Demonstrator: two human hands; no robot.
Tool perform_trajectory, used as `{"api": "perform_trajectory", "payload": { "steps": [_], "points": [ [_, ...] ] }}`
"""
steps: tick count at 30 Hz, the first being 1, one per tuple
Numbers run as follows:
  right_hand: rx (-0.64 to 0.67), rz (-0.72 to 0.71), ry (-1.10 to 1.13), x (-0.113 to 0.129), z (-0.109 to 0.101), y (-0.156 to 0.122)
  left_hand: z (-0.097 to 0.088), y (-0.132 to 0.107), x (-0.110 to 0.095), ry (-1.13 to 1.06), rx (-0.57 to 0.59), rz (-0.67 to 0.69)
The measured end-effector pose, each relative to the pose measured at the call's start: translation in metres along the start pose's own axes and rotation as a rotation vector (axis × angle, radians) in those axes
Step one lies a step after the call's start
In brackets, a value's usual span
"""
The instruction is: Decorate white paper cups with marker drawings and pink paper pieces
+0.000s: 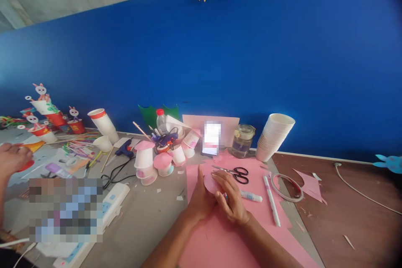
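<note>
A small piece of pink paper [211, 184], possibly rounded, is held between my two hands. My left hand [202, 199] grips it from the left, thumb side up. From the right, my right hand [232, 201] curls over it with bent fingers, which hide part of the piece. Beneath my hands lies a large pink sheet [213, 238]. Just beyond my right hand are black-handled scissors [240, 175]. A glue stick or similar white tube [251, 196] lies partly behind that hand, and a white pen [271, 201] is further right.
Behind stand a lit phone [211, 138], a glass jar [242, 140] and stacked paper cups [276, 136]. Pink-topped cups [144, 161] and a glue gun [125, 148] sit left of centre. A power strip [116, 197] lies nearer. Another person's hand [14, 157] is at far left.
</note>
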State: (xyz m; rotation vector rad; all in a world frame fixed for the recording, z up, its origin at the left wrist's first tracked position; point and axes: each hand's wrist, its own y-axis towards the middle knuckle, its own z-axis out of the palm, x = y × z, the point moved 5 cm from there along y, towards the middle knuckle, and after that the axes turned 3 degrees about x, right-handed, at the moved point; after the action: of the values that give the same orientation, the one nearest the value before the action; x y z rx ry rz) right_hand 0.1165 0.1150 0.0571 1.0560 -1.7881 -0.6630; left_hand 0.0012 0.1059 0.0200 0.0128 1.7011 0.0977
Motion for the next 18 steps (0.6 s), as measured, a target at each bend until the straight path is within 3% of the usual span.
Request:
{"api": "perform_trajectory", "payload": {
  "steps": [8, 14, 18],
  "points": [
    [-0.043, 0.038, 0.017, -0.001, 0.004, -0.002, 0.002, -0.003, 0.004, -0.049, 0.074, -0.081],
    [-0.182, 0.201, -0.009, -0.015, -0.003, -0.009, 0.000, -0.004, 0.015, -0.071, 0.081, -0.163],
    [-0.135, 0.124, -0.065, -0.012, -0.004, -0.006, -0.003, -0.003, 0.015, -0.064, 0.005, -0.091]
  ]
}}
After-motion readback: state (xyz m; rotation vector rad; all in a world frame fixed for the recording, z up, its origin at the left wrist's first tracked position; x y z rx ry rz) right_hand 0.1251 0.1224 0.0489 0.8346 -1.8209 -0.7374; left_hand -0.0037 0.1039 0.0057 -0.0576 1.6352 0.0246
